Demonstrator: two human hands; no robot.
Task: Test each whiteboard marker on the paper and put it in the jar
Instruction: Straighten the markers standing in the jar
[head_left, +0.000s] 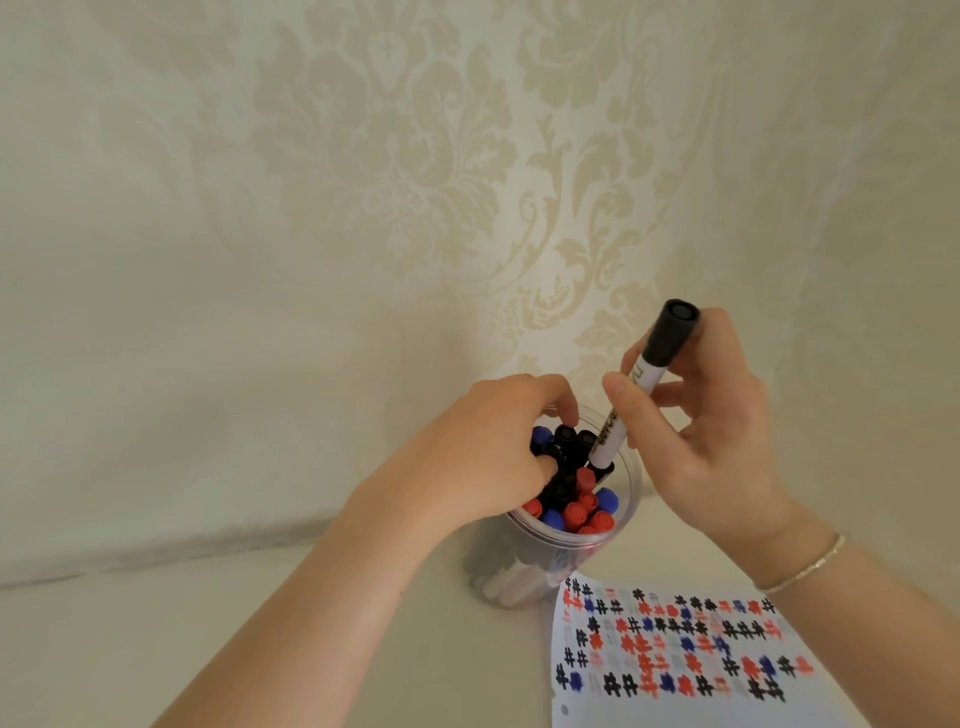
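Black-capped whiteboard marker (641, 387) is held near upright in the right hand (711, 431), thumb and fingers pinched round the white barrel below the cap. Its lower end is already inside the mouth of the clear jar (626, 512).

Left hand (491, 452) is set at the jar's mouth, fingers curled down among the stored markers (576, 506); they appear to be pushed aside, though whether one is actually gripped cannot be told. Caps in red, blue and black are seen packed close, upward-facing.

Paper (670, 649) lies on the table (260, 649) just in front of the jar, covered with rows of hash marks in black, red and blue.

Handling, as judged: the marker is light and rigid, with a smooth plastic barrel that may slip if pinched too lightly. Mid-barrel, as now held, is judged the best purchase for steering the tip into a gap. The jar looks light and crowded; it could be tipped by a sideways push, so steadying at the rim is sensible.

A thin bracelet (802, 566) is worn on the right wrist.
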